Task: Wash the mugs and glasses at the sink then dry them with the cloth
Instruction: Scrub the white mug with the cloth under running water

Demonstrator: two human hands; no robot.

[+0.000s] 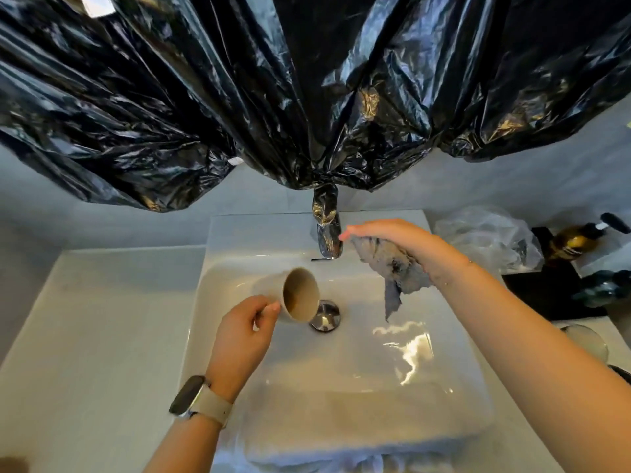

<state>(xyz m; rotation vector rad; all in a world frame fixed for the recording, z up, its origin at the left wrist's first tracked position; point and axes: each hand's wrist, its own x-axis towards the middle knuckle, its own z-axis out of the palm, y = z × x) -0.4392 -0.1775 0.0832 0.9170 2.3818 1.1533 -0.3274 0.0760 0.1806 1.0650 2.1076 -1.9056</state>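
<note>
Over the white sink [239,353], the left hand [244,336] holds a tan mug [297,295] by its handle, tipped on its side above the drain [325,315]. The right hand [403,244] grips a bunched gray cloth [392,268] near the tap [328,237], one finger pointing straight out.

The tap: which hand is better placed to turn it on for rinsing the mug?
The right hand: it hovers beside the tap, though it grips the cloth. The left hand holds the mug, tilted over the drain.
</note>
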